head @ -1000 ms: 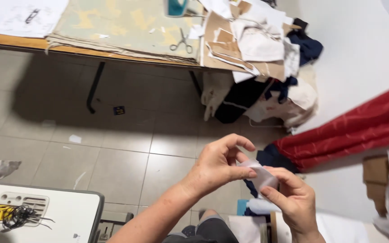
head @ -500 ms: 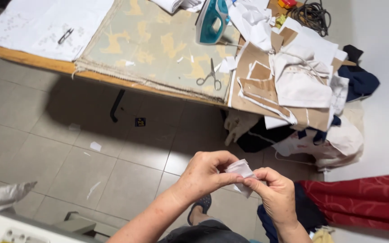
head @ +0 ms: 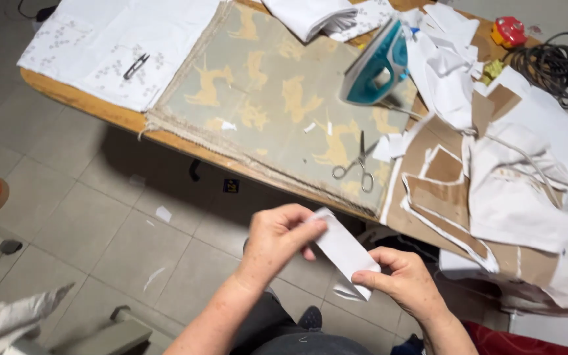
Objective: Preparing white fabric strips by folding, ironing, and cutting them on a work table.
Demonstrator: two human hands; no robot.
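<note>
A small white folded strip of fabric [head: 344, 253] is stretched between both my hands, in front of a wooden table. My left hand [head: 281, 238] pinches its upper end between thumb and fingers. My right hand [head: 403, 281] grips the lower end, where the strip folds under. Beyond the hands, on the table, metal scissors [head: 356, 164] lie on a grey-green cloth with tan deer shapes [head: 264, 92]. A teal and white iron [head: 377, 66] stands tilted at the cloth's far edge.
White cloth with small snips [head: 136, 66] covers the table's left end. Brown paper patterns and white fabric pieces [head: 488, 177] pile up on the right, with a black cable coil [head: 553, 62] behind. Tiled floor [head: 87, 223] with scraps lies below; red fabric [head: 527, 338] shows bottom right.
The view has tilted up over the table. My hands have drawn apart, and the white strip is now pulled out longer between them.
</note>
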